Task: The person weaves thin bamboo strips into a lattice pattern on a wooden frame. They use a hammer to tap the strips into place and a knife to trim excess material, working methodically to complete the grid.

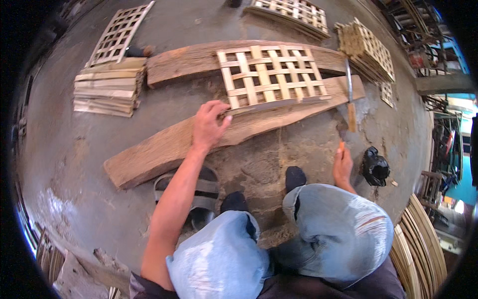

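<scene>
A woven bamboo lattice panel (269, 94) lies across two thick wooden beams, the far beam (184, 60) and the near beam (154, 149). My left hand (211, 124) is closed on the panel's near left corner, the thumb on its near edge strip. To the right, above the floor, my right hand (342, 164) is closed round the orange handle of a small hammer; its dark head points away from me. Just beyond the hammer is a long-bladed knife (350, 99), its wooden handle toward me and its blade against the right ends of the beams.
Bamboo slats (107, 87) are stacked at the left, with another lattice panel (119, 35) behind. Stacked panels (366, 50) stand at the far right, more (294, 15) at the back. A black plastic bag (375, 167) lies right of my hand. Sandals (201, 187) rest near my feet.
</scene>
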A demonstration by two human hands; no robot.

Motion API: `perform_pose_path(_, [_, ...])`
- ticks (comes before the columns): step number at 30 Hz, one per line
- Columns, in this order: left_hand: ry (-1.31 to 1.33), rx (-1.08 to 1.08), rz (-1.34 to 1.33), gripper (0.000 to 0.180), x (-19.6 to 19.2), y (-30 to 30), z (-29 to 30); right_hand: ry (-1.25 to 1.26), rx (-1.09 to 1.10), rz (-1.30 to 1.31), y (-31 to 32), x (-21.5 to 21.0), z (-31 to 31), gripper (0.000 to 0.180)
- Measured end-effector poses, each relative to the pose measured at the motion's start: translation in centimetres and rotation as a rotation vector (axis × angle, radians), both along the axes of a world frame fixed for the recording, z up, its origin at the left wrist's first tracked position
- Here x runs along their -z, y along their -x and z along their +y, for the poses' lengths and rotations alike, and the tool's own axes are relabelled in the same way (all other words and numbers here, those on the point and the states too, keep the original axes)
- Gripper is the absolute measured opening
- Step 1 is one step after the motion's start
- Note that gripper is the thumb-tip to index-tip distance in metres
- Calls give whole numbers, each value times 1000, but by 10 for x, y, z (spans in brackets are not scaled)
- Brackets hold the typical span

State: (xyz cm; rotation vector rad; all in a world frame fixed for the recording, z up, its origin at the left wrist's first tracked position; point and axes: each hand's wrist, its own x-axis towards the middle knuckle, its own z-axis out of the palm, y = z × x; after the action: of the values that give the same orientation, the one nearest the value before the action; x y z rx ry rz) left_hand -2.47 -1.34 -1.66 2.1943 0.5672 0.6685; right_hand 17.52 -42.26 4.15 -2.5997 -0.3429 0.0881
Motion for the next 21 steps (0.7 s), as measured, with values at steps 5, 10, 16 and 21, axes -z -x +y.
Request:
perform_pose_path(5, [55,-8,-42,22,-1,-12,-8,9,-266,-85,-55,-83,56,36])
perform_pose_path(10, [-18,-21,-36,18,-1,-7,-6,41,-425,-125,-56,-181,147,38])
perform_pose_path(16, [-38,-13,-10,16,-1,-14,-9,-60,-493,-120,-44,-239,186,37])
perform_pose_path(21, [-51,-6,5,15,0,-15,-10,-220,-488,76,-21,-237,205,35])
